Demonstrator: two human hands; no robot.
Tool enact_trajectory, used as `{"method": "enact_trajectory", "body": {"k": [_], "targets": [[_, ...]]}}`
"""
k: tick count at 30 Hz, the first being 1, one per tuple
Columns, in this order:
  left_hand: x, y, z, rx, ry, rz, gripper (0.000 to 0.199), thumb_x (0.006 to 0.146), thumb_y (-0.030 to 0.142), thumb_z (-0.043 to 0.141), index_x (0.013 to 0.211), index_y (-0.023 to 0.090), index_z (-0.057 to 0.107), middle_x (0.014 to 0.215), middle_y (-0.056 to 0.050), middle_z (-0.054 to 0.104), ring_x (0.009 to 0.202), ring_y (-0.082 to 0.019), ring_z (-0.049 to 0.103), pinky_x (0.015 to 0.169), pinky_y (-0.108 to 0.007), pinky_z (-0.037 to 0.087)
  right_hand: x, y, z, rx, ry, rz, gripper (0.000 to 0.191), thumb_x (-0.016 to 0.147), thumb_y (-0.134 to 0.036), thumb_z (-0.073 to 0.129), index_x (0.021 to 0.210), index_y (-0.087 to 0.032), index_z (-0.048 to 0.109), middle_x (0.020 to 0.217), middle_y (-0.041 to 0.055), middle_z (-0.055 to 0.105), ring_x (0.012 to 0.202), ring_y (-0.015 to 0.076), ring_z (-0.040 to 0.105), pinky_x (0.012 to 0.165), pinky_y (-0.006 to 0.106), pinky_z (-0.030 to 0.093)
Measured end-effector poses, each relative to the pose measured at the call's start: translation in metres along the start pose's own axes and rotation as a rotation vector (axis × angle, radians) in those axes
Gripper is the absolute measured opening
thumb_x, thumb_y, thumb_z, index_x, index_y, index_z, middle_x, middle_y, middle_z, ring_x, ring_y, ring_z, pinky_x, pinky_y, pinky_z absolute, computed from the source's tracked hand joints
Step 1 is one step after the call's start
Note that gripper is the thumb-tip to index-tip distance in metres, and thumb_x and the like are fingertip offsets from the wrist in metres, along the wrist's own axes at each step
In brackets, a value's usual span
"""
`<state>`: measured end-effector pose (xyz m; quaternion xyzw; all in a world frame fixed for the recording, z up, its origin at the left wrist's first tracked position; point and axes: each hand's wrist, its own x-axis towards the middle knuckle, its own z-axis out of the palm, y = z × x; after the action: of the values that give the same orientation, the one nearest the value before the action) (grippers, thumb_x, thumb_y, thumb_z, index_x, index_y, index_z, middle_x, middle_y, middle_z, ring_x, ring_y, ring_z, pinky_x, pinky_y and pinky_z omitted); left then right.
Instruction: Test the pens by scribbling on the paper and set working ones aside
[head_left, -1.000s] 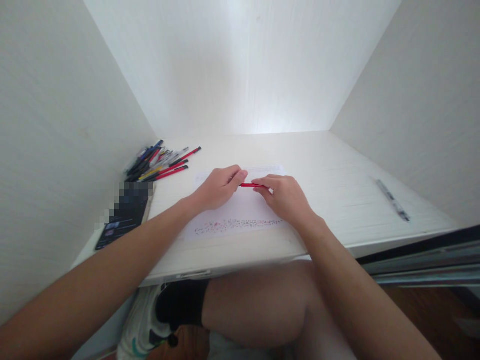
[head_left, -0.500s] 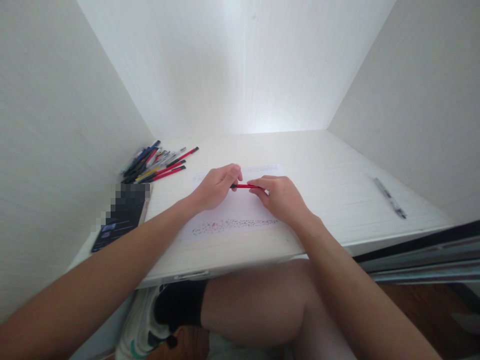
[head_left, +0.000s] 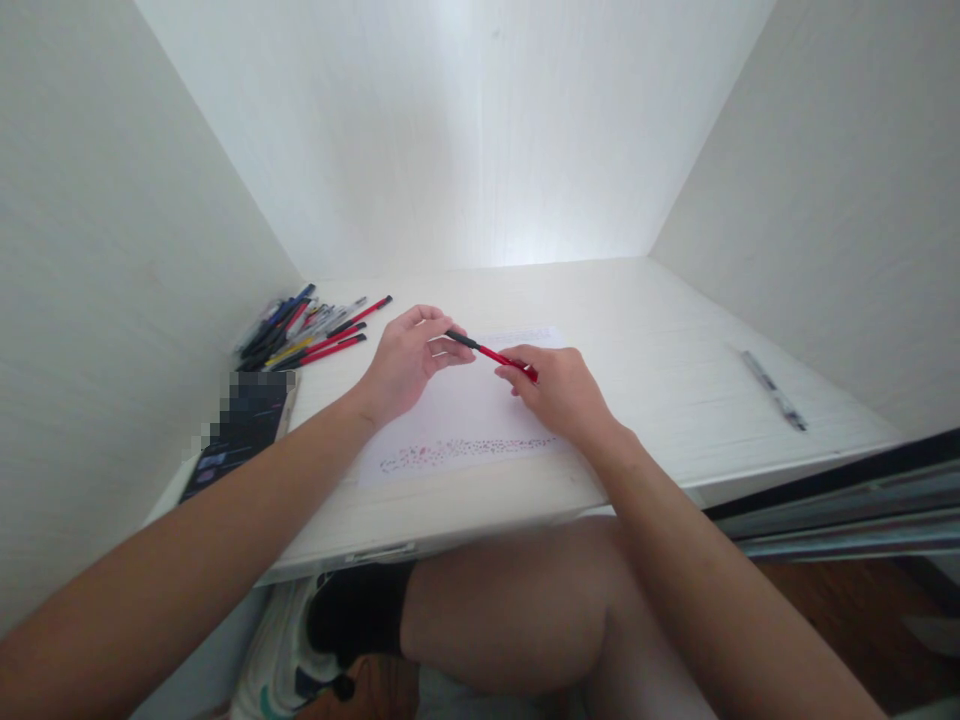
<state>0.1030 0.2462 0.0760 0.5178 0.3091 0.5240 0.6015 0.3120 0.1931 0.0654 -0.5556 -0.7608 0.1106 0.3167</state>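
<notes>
"While you sit at the white desk (head_left: 622,310), what do your hands hold?"
"My right hand (head_left: 562,395) has thumb and fingers clamped on the red end of a red-and-black pen (head_left: 491,353)."
"And the left?"
"My left hand (head_left: 403,368) curves at the black end, fingers spread slightly apart; whether they grip it, I can't tell."
"Where's the pen?"
"Between my hands, slanting above the marked sheet of paper (head_left: 465,415)."
"Anything else about?"
"A heap of pens (head_left: 281,332) lies to my left, beyond a dark-screened device (head_left: 244,420); one clear pen (head_left: 772,389) rests well apart, at my right."
</notes>
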Motion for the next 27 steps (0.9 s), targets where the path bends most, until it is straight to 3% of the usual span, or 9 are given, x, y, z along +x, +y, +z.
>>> {"method": "enact_trajectory", "body": {"k": [3, 9, 13, 19, 23, 27], "targets": [[0.001, -0.004, -0.002, -0.013, 0.023, -0.011, 0.022, 0.084, 0.031, 0.082, 0.084, 0.017, 0.064, 0.092, -0.006, 0.075, 0.079, -0.018, 0.072, 0.088, -0.040, 0.061, 0.000, 0.001, 0.000, 0.139, 0.005, 0.040, 0.020, 0.099, -0.029, 0.064, 0.107, -0.022, 0.081, 0.084, 0.0046, 0.081, 0.074, 0.0204, 0.075, 0.077, 0.034, 0.054], [0.005, -0.005, -0.008, -0.036, 0.020, -0.073, 0.019, 0.085, 0.033, 0.085, 0.086, 0.018, 0.073, 0.103, -0.006, 0.076, 0.081, -0.014, 0.068, 0.084, -0.032, 0.059, 0.000, 0.001, 0.000, 0.489, -0.098, 0.080, 0.019, 0.098, -0.029, 0.063, 0.093, -0.017, 0.077, 0.091, 0.0060, 0.082, 0.070, 0.0164, 0.078, 0.075, 0.031, 0.057], [0.006, -0.004, -0.012, -0.066, -0.027, -0.102, 0.012, 0.088, 0.031, 0.081, 0.088, 0.021, 0.075, 0.107, -0.005, 0.074, 0.084, -0.014, 0.065, 0.080, -0.028, 0.058, -0.001, -0.002, -0.003, 0.724, -0.254, 0.151, 0.025, 0.101, -0.037, 0.063, 0.093, -0.015, 0.074, 0.092, 0.0095, 0.083, 0.071, 0.0175, 0.079, 0.073, 0.031, 0.059], [0.003, -0.001, -0.009, -0.039, -0.117, -0.126, 0.015, 0.091, 0.038, 0.077, 0.090, 0.023, 0.074, 0.102, -0.005, 0.072, 0.087, -0.017, 0.065, 0.077, -0.029, 0.056, -0.007, -0.011, -0.012, 1.038, -0.486, 0.232, 0.019, 0.101, -0.033, 0.064, 0.102, -0.016, 0.073, 0.090, 0.0091, 0.083, 0.072, 0.0183, 0.079, 0.075, 0.031, 0.060], [0.003, -0.001, -0.005, -0.022, -0.116, -0.101, 0.015, 0.091, 0.038, 0.076, 0.091, 0.023, 0.072, 0.099, -0.004, 0.072, 0.086, -0.017, 0.065, 0.077, -0.029, 0.056, -0.008, -0.018, -0.009, 1.108, -0.537, 0.260, 0.015, 0.102, -0.032, 0.064, 0.100, -0.019, 0.070, 0.090, 0.0066, 0.083, 0.072, 0.0177, 0.079, 0.079, 0.032, 0.062], [0.004, -0.005, -0.003, -0.025, -0.057, -0.063, 0.020, 0.089, 0.039, 0.079, 0.090, 0.021, 0.070, 0.098, -0.005, 0.073, 0.087, -0.016, 0.065, 0.080, -0.028, 0.055, -0.008, -0.022, 0.003, 1.078, -0.490, 0.257, 0.017, 0.104, -0.037, 0.063, 0.099, -0.021, 0.066, 0.092, 0.0069, 0.083, 0.071, 0.0176, 0.079, 0.075, 0.030, 0.062]]}}
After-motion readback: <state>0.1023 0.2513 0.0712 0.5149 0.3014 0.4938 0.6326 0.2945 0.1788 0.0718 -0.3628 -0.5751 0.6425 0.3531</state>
